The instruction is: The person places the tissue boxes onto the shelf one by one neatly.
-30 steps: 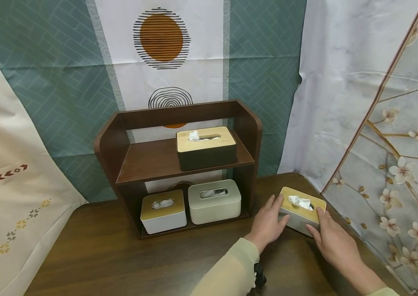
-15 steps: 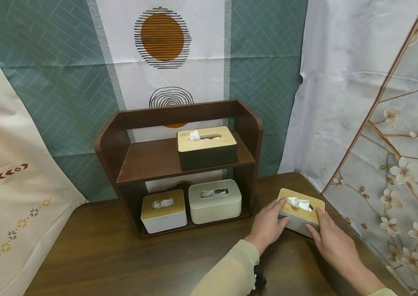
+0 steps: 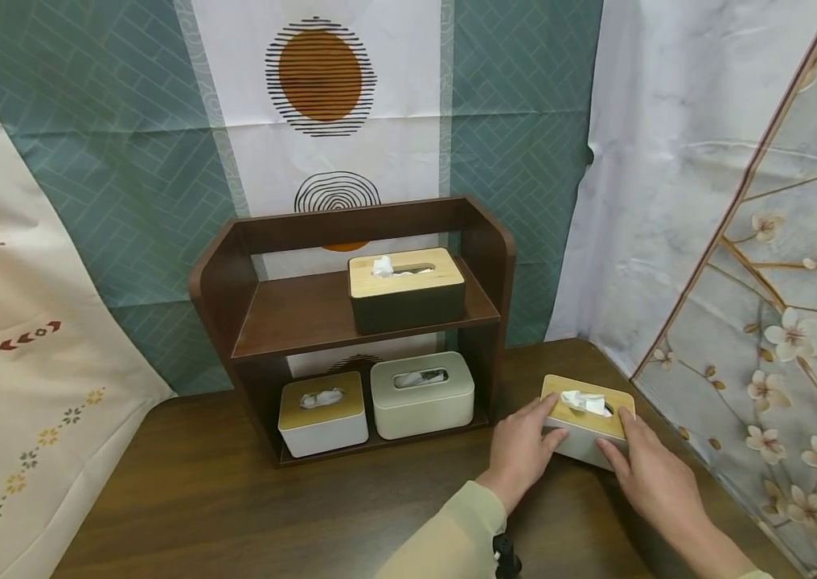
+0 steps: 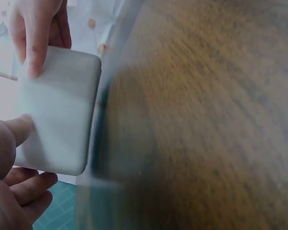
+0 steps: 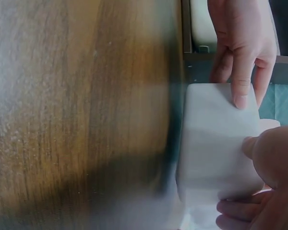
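Note:
A white tissue box (image 3: 585,438) with a light wood lid sits on the right side of the table, a white tissue poking from its slot. My left hand (image 3: 522,442) grips its left end, thumb on the front wall and fingers round the corner. At the other end my right hand (image 3: 658,474) holds it the same way, thumb on the front. In the left wrist view the box's plain front (image 4: 60,110) shows between both thumbs. The right wrist view shows that same front wall (image 5: 218,139); the lid is hidden there.
A dark brown two-tier shelf (image 3: 293,314) stands left of the hands. A black tissue box (image 3: 408,310) is on its upper tier; a white wood-lidded one (image 3: 325,434) and a cream one (image 3: 423,414) fill the lower. A floral curtain (image 3: 763,322) borders the right edge.
The tissue box between my hands has shifted slightly toward me, its left end most, so it sits a little straighter. Both hands keep their grip. The shelf's boxes stay put.

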